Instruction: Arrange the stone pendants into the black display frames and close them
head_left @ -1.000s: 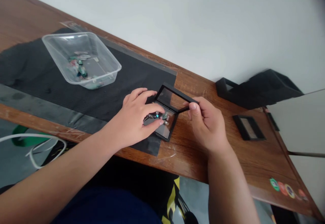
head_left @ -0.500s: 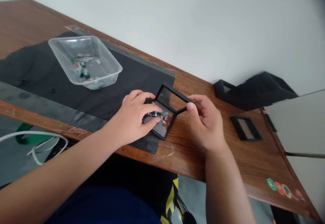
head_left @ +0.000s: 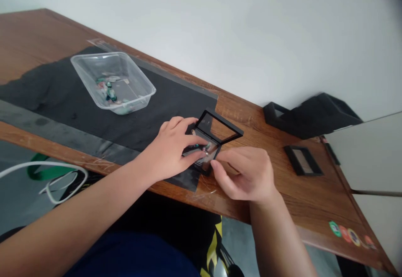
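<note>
A small black hinged display frame point(head_left: 221, 127) stands open, lid raised, with clear film in both halves. My left hand point(head_left: 172, 147) reaches over its lower half, thumb and forefinger closed around a small shiny trinket point(head_left: 197, 146) with a blue-green glint. The fingers hide most of that piece, so its exact kind is unclear. My right hand point(head_left: 246, 172) pinches the right edge of the lower half between thumb and curled fingers. The raised lid leans back with no hand on its outer edge.
A clear plastic tub point(head_left: 114, 82) with several small green and pale pieces stands on a black cloth point(head_left: 169, 97). Another black frame point(head_left: 303, 160) lies to the right, near black boxes point(head_left: 310, 114) by the wall. Round stickers point(head_left: 345, 233) are on the wooden table point(head_left: 282, 201).
My right hand has let go of the raised lid and moved down to the lower half's edge. My left hand stays over the frame with the trinket.
</note>
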Demonstrator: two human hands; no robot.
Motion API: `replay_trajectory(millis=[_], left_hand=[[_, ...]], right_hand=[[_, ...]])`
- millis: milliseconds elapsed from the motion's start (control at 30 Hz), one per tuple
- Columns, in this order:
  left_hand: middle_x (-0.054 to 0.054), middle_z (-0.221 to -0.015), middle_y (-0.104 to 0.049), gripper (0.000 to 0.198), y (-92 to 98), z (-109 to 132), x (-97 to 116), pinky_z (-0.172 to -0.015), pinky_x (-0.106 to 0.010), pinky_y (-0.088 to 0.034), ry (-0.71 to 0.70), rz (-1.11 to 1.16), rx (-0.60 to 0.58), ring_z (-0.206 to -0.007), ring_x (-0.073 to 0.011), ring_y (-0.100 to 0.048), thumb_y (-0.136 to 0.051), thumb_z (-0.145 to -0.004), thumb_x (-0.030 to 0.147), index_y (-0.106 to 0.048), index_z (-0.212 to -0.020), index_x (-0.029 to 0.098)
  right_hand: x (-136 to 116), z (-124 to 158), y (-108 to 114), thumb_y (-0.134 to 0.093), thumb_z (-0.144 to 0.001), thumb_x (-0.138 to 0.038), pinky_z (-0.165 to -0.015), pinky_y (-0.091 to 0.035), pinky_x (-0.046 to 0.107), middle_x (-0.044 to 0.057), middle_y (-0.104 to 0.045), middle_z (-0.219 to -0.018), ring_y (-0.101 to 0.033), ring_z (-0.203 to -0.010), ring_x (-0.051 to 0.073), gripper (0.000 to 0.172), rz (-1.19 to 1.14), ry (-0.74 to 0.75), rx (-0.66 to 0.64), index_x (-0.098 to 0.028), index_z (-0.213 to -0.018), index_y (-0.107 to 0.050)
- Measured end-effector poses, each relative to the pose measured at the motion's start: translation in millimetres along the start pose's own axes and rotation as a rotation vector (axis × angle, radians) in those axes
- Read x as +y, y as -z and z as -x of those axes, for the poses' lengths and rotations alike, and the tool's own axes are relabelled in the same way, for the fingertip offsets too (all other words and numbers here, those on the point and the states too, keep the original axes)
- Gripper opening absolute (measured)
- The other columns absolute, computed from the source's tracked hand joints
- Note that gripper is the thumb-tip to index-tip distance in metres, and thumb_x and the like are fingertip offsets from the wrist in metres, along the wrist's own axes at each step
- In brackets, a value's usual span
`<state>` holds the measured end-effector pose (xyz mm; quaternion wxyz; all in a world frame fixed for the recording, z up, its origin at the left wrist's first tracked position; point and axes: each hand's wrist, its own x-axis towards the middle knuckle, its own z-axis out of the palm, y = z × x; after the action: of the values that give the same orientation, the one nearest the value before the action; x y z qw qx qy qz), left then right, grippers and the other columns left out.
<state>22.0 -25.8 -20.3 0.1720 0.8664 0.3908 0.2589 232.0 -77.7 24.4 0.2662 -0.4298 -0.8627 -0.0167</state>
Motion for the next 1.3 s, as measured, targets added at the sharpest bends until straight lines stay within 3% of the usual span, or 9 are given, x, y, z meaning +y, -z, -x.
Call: replay_trajectory(millis=[100,233,500,667,833,1067,1300], left_hand=[[-0.01,-0.149,-0.049,0.023,0.1,-2,1,-0.108,-0.063,-0.037,0.013,0.011,-0.021,-0.134,-0.0372,-0.041,-0.064,-0.094,0.042,-0.079,-0.11,0.035],[-0.009,-0.15,-0.05,0.02,2.8,-3,1,-0.107,-0.062,-0.037,0.019,0.03,-0.03,-0.134,-0.0365,-0.042,-0.066,-0.094,0.039,-0.08,-0.108,0.037],[-0.013,-0.147,-0.058,0.055,6.7,1,0,-0.111,-0.055,-0.04,0.046,0.051,-0.042,-0.133,-0.0329,-0.049,-0.068,-0.091,0.04,-0.059,-0.14,0.017],[-0.012,-0.148,-0.057,0.048,6.5,2,-1,-0.111,-0.056,-0.04,0.032,0.028,-0.053,-0.134,-0.0338,-0.049,-0.065,-0.092,0.043,-0.065,-0.133,0.019],[-0.012,-0.146,-0.058,0.047,7.3,3,-1,-0.111,-0.055,-0.04,0.037,0.027,-0.056,-0.133,-0.0334,-0.05,-0.065,-0.092,0.044,-0.066,-0.132,0.018],[-0.009,-0.146,-0.058,0.036,8.4,3,-1,-0.109,-0.057,-0.042,0.022,0.04,-0.057,-0.133,-0.0331,-0.05,-0.064,-0.094,0.04,-0.07,-0.127,0.027],[-0.01,-0.144,-0.06,0.044,10.2,4,1,-0.109,-0.056,-0.042,0.045,0.074,-0.04,-0.131,-0.0329,-0.051,-0.07,-0.09,0.04,-0.067,-0.131,0.023]], right_hand=[[1,-3,-2,-0.057,-0.093,-0.025,-0.048,-0.035,0.025,-0.003,-0.062,-0.054,-0.05,-0.044,0.01,0.02,-0.023,-0.164,-0.117,-0.021,-0.081,-0.073],[8,-2,-6,-0.058,-0.092,-0.027,-0.048,-0.036,0.025,-0.003,-0.067,-0.059,-0.051,-0.044,0.01,0.018,-0.035,-0.297,-0.154,-0.022,-0.092,-0.076],[12,-2,-9,-0.068,-0.09,-0.041,-0.051,-0.038,0.026,-0.002,-0.067,-0.057,-0.056,-0.047,0.013,0.024,-0.014,-0.349,-0.192,-0.022,-0.101,-0.079],[13,-2,-11,-0.069,-0.091,-0.041,-0.052,-0.038,0.025,-0.002,-0.068,-0.057,-0.056,-0.047,0.012,0.021,-0.039,-0.344,-0.197,-0.024,-0.098,-0.081],[13,-2,-12,-0.069,-0.092,-0.035,-0.054,-0.038,0.024,-0.002,-0.07,-0.063,-0.057,-0.051,0.011,0.018,-0.131,-0.429,-0.235,-0.025,-0.102,-0.08],[10,-1,-8,-0.067,-0.094,-0.035,-0.051,-0.036,0.022,-0.007,-0.053,-0.054,-0.044,-0.047,0.008,0.015,-0.381,-0.493,-0.232,-0.024,-0.095,-0.077],[5,-3,-11,-0.066,-0.095,-0.036,-0.054,-0.041,0.023,-0.003,-0.066,-0.064,-0.052,-0.055,0.01,0.018,-0.532,-0.587,-0.157,-0.023,-0.095,-0.078]])
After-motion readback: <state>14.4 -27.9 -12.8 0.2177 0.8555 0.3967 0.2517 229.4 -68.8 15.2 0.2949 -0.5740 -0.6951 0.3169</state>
